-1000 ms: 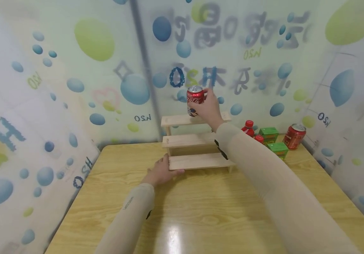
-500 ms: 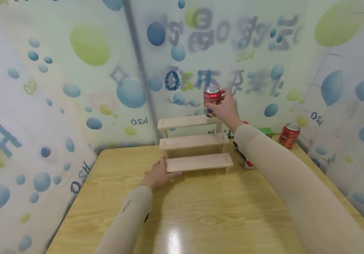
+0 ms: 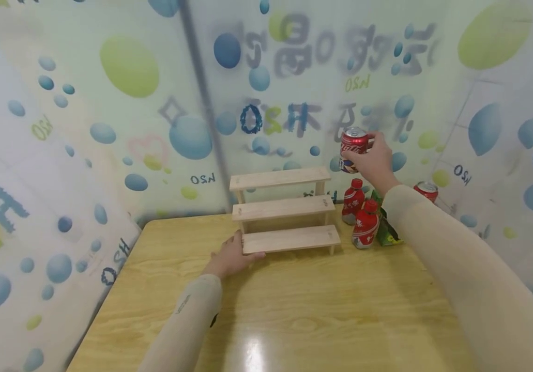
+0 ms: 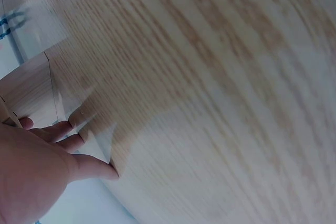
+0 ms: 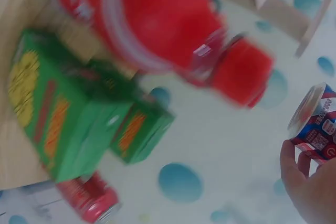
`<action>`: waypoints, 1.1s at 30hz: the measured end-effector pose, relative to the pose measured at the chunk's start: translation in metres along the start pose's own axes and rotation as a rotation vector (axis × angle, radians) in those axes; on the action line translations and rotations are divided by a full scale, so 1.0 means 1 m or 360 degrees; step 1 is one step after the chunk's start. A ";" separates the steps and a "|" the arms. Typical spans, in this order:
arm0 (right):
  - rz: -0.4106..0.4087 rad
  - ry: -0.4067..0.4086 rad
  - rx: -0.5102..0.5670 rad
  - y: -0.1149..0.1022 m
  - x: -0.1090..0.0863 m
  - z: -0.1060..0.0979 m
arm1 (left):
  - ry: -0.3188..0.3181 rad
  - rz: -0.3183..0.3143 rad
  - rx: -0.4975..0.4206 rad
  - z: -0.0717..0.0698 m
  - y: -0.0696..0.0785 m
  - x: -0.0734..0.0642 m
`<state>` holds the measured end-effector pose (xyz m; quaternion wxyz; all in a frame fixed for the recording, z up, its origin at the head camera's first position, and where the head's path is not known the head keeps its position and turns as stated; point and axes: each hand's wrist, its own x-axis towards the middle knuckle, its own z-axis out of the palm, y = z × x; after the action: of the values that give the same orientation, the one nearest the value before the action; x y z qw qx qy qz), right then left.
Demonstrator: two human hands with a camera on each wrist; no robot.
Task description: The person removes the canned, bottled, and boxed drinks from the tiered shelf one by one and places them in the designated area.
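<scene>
My right hand [image 3: 378,160] grips a red soda can [image 3: 353,150] between thumb and fingers, upright in the air to the right of a three-tier wooden shelf [image 3: 289,237]. In the right wrist view the can [image 5: 320,124] shows its printed side and pale end. Below it stand two small red-capped bottles with red labels, a rear bottle [image 3: 352,201] and a front bottle [image 3: 366,227]. My left hand [image 3: 231,256] rests at the left end of the lowest tier, thumb along its front edge. Its fingers [image 4: 89,167] look fairly straight in the left wrist view.
Green boxes with yellow pictures, a nearer box [image 5: 79,108] and a farther box [image 5: 142,135], stand beside the bottles, partly hidden by my right sleeve in the head view. Another red can [image 3: 426,191] is at the table's back right. Patterned walls [image 3: 145,129] enclose the wooden table [image 3: 294,310].
The right hand has carried the can rightward, from over the top tier to above the bottles. The left hand stays at the lowest tier; the head view has shifted slightly.
</scene>
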<state>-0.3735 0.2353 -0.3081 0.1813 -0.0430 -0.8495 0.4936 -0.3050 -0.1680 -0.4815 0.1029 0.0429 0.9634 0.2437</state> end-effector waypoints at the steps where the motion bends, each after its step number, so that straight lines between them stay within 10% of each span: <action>1: 0.0011 0.0005 -0.0015 0.004 0.001 -0.005 | 0.0000 -0.0001 -0.0001 0.000 0.000 0.000; 14: 0.0140 0.0176 -0.0133 0.064 0.001 -0.067 | -0.0003 -0.0014 0.0000 0.001 0.000 -0.003; 33: 0.0392 0.0382 -0.0174 0.157 -0.050 -0.128 | -0.0001 0.0005 -0.0018 0.001 0.000 0.000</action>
<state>-0.2985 0.4081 -0.3977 0.2169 -0.2151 -0.8357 0.4565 -0.3052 -0.1677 -0.4825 0.1029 0.0438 0.9620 0.2492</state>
